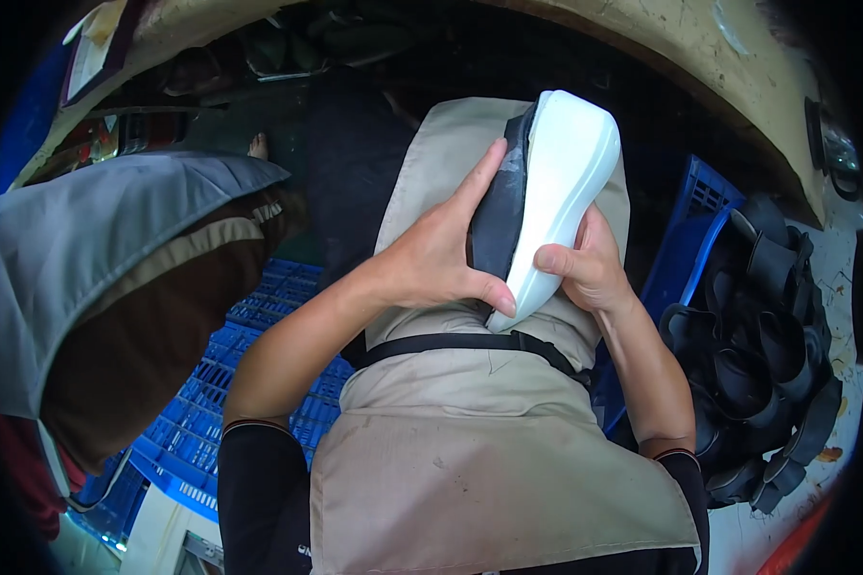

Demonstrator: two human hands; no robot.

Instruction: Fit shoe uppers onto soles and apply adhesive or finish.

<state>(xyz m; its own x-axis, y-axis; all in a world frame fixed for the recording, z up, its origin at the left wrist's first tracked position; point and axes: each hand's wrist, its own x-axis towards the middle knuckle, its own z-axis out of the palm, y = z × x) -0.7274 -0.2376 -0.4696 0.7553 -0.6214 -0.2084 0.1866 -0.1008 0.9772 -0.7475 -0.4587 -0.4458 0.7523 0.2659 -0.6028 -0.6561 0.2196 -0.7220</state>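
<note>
A shoe with a thick, glossy white sole [568,158] is held tilted above my lap, its narrow end toward me. Along the sole's left side runs a dark grey upper [497,225] with a lighter smudge near its far end. My left hand [430,254] grips the shoe from the left, fingers stretched along the upper and thumb pressing on the white near end. From the right, my right hand [596,261] is closed round the sole with its thumb on the white side; some of its fingers are hidden behind.
A beige apron [489,479] with a black strap [451,342] covers my front. Dark strap-like shoe pieces [767,355] are heaped at the right beside a blue crate [690,230]. Blue plastic grating [197,383] lies left, near another person in a grey garment [115,211]. A worn table edge [719,57] curves ahead.
</note>
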